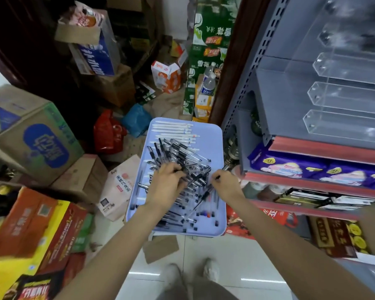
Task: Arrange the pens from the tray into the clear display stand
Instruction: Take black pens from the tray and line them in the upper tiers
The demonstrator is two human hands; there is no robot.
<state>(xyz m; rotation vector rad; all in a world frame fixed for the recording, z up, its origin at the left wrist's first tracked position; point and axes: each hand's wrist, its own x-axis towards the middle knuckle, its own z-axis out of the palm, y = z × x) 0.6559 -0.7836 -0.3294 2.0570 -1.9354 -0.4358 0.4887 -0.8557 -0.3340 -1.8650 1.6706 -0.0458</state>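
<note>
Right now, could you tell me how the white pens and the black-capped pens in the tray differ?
The white pens lie side by side at the tray's far end; the black-capped pens sit in a crisscrossed heap. Both hands are in the black-capped heap, none on the white pens. Both kinds lie inside the tray.

You're in a small shop's stock corner: metal retail shelving (pixel 256 68) with red price rails, packaged goods (pixel 312 169) on its lower shelves, and stacked drink cartons (pixel 33 135) crowding the tiled floor (pixel 225 256).
</note>
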